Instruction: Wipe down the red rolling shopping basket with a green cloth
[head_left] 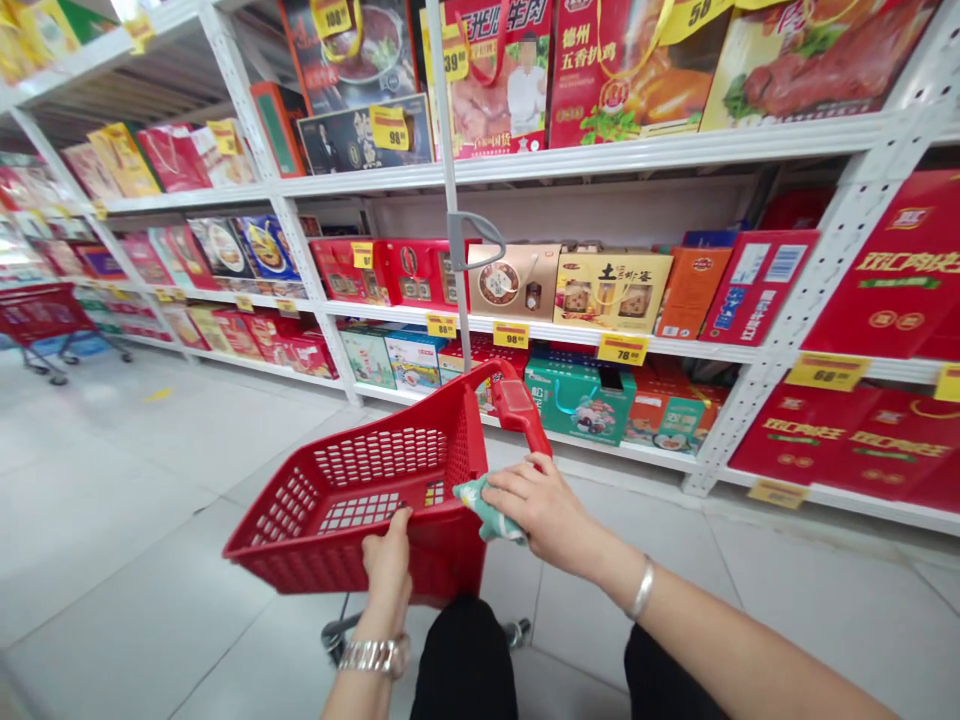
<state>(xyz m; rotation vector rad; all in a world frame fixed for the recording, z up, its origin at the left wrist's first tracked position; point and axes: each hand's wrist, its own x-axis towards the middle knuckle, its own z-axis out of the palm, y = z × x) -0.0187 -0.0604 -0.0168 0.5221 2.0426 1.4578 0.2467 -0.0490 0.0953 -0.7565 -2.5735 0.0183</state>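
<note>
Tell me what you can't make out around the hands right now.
Head view, green patterned cloth: partly hidden by the right hand.
Head view, cart's wheeled base: mostly hidden by the red basket and black trousers.
Head view, top-shelf gift boxes: cut off by the upper edge.

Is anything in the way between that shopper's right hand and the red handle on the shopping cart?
Nothing visible blocks it. The right hand holds a green patterned cloth just below the red handle, and the cloth sits to the hand's side, not above it. The left hand is off to the side, on the rim of the red basket.
</note>
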